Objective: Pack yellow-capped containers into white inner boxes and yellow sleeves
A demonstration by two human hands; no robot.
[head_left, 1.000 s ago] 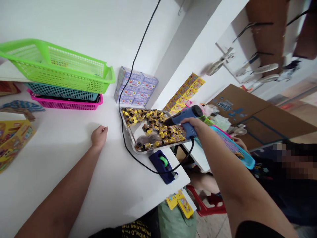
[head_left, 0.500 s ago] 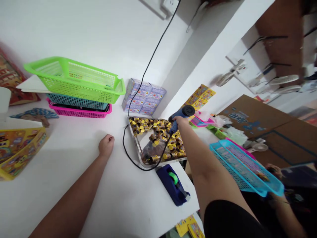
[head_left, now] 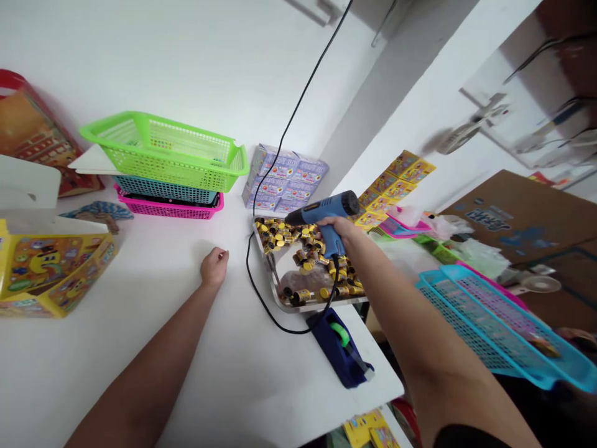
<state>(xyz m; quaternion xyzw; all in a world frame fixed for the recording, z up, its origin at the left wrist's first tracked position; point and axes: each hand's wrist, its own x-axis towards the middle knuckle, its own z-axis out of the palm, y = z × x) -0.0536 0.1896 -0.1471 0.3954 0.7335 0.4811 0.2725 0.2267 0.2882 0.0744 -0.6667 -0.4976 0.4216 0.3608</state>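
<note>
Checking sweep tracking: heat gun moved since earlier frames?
Yes. Against the tray, the heat gun in the right hand shifted left, nozzle now over its far-left part.

No wording can be read for certain. The purple boxes (head_left: 286,180) by the wall carry printed labels, too small to make out. The yellow box (head_left: 51,267) on the counter (head_left: 140,311) and the yellow cartons (head_left: 396,177) show cartoon print only. Blue lettering on the brown cardboard (head_left: 494,218) is blurred, possibly two or three characters. The small cans (head_left: 298,239) and the blue heat gun (head_left: 326,211) show no legible mark.
</note>
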